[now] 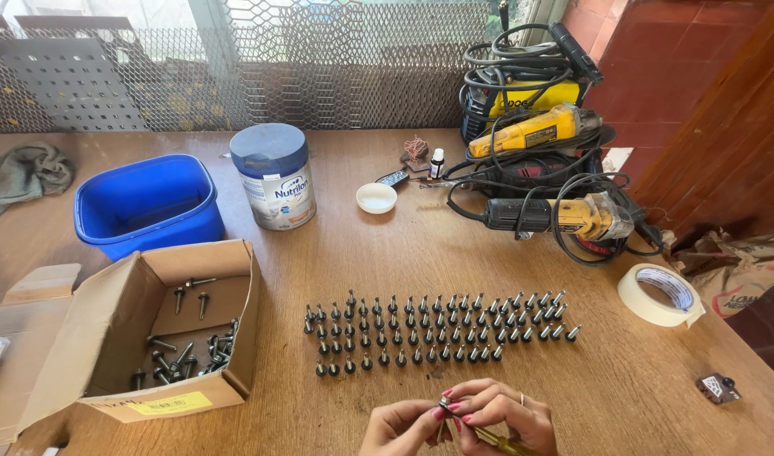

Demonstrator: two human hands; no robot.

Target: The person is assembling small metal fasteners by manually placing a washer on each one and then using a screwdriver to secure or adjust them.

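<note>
At the bottom edge, my left hand (397, 426) and my right hand (498, 414) meet over the wooden table (387, 253). Between their fingertips they pinch one small dark screw (446, 406). A thin yellow-green tool (498, 438) runs under my right hand; I cannot tell exactly how it is gripped. Just beyond my hands, several dark screws (437, 328) stand head-down in neat rows. To the left, an open cardboard box (163, 325) holds several more loose screws (188, 350).
A blue plastic tub (146, 207) and a round tin with a blue lid (275, 176) stand at the back left. A small white lid (377, 198), a pile of yellow-and-black power tools with cables (539, 160) and a roll of masking tape (659, 294) lie on the right.
</note>
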